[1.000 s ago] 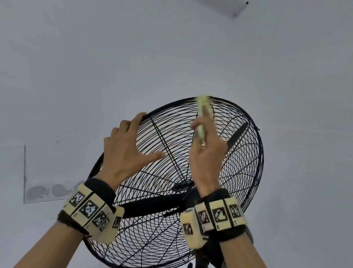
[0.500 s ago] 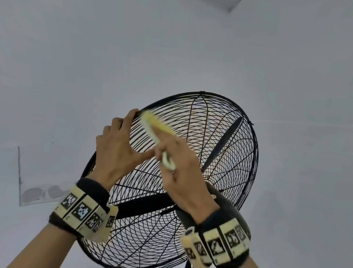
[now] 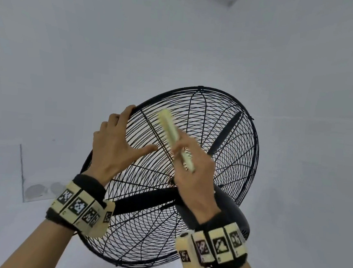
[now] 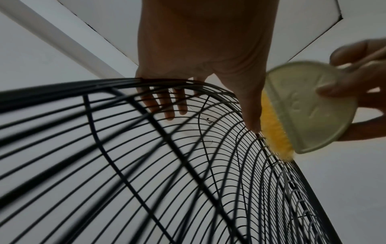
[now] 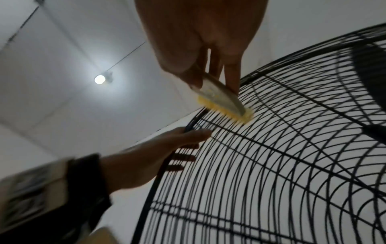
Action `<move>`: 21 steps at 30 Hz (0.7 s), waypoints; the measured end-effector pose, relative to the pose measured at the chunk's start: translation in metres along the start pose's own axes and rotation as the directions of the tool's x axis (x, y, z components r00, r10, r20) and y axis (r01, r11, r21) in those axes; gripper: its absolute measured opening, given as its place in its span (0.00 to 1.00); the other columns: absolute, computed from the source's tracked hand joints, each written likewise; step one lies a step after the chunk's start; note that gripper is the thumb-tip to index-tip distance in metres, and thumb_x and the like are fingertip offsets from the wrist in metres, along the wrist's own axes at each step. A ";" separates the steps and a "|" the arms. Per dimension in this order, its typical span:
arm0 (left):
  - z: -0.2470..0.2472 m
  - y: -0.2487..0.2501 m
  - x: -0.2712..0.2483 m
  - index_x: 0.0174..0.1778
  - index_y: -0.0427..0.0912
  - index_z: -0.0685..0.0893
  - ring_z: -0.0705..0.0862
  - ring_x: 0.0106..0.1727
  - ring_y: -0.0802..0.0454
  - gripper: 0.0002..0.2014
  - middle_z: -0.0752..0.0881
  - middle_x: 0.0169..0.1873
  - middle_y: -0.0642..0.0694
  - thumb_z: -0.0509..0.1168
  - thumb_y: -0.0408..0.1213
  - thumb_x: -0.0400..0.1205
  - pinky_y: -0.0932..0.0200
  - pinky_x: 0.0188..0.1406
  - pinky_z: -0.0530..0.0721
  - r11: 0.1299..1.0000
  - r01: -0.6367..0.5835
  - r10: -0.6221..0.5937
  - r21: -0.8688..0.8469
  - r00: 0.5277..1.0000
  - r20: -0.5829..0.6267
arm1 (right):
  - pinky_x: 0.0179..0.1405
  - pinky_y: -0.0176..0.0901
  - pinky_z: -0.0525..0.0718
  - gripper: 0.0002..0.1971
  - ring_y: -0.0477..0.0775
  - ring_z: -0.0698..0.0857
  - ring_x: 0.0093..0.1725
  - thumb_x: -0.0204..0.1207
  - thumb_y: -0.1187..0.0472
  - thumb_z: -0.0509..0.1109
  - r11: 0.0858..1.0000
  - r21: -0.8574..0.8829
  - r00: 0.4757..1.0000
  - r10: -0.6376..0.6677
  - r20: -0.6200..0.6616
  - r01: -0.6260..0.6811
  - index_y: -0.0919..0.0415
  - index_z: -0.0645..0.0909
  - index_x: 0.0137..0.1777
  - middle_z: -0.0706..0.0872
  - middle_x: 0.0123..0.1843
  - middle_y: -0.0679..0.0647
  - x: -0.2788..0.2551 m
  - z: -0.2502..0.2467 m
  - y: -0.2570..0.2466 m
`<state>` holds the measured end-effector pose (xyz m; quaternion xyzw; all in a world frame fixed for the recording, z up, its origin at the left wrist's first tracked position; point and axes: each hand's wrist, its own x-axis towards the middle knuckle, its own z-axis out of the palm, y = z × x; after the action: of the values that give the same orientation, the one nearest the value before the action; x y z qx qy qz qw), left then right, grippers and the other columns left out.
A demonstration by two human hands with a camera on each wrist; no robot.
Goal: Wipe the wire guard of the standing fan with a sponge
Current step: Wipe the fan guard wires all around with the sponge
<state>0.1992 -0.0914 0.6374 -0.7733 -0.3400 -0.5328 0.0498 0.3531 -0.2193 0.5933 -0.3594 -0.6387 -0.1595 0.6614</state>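
The fan's black wire guard [image 3: 222,108] tilts upward in front of me. My left hand [image 3: 124,135] grips its upper-left rim, with the fingers [image 4: 167,105] curled over behind the wires and the thumb lying on the front. My right hand [image 3: 182,155] pinches a round pale-green sponge [image 3: 170,130] with a yellow scrubbing face [image 4: 273,132]. That yellow face presses on the wires [image 5: 292,165] in the guard's upper-left part, just right of the left thumb. The right wrist view shows the sponge [image 5: 221,100] on the wires near the rim.
A black fan blade [image 3: 224,138] shows behind the wires, and the dark motor housing [image 3: 230,215] sits below my right wrist. White walls and ceiling surround the fan. A lit bulb [image 5: 99,79] hangs overhead. A grey wall panel [image 3: 36,190] is low on the left.
The sponge swept from the guard's top edge down-left toward my left hand, then back up and right a little. My left hand has stayed on the rim.
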 end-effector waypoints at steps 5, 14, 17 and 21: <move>0.000 0.005 -0.001 0.88 0.57 0.61 0.79 0.67 0.37 0.58 0.78 0.72 0.40 0.73 0.79 0.65 0.33 0.63 0.77 1.000 -0.017 0.017 -0.010 1.000 -0.005 | 0.54 0.48 0.93 0.25 0.41 0.86 0.64 0.85 0.68 0.70 0.973 -0.041 0.886 0.189 -0.424 -0.227 0.51 0.72 0.78 0.81 0.73 0.44 0.016 -0.010 0.016; -0.002 0.005 -0.003 0.89 0.57 0.60 0.79 0.68 0.38 0.58 0.77 0.73 0.40 0.71 0.78 0.66 0.33 0.66 0.76 1.000 -0.007 0.007 -0.001 1.000 0.000 | 0.41 0.42 0.92 0.20 0.47 0.89 0.53 0.82 0.68 0.74 0.980 -0.134 0.851 0.059 -0.522 -0.150 0.55 0.84 0.72 0.86 0.61 0.50 0.001 -0.013 0.027; -0.001 0.006 -0.002 0.89 0.57 0.60 0.79 0.69 0.37 0.57 0.77 0.73 0.40 0.71 0.78 0.66 0.33 0.65 0.76 1.000 -0.001 0.001 0.001 1.000 -0.001 | 0.42 0.53 0.94 0.19 0.50 0.92 0.56 0.82 0.63 0.74 0.979 -0.130 0.831 0.059 -0.553 -0.156 0.57 0.85 0.72 0.90 0.64 0.51 0.004 -0.004 0.026; 0.000 0.001 -0.001 0.89 0.57 0.60 0.79 0.69 0.36 0.58 0.78 0.73 0.40 0.69 0.81 0.65 0.33 0.64 0.77 1.000 0.019 -0.019 -0.006 1.000 0.003 | 0.43 0.47 0.94 0.20 0.44 0.93 0.53 0.81 0.65 0.76 0.995 -0.085 0.973 0.039 -0.226 -0.059 0.49 0.86 0.71 0.90 0.66 0.43 -0.032 0.019 0.003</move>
<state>0.1991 -0.0926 0.6366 -0.7710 -0.3456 -0.5332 0.0420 0.3376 -0.2122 0.5605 -0.3846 -0.5431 -0.2117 0.7158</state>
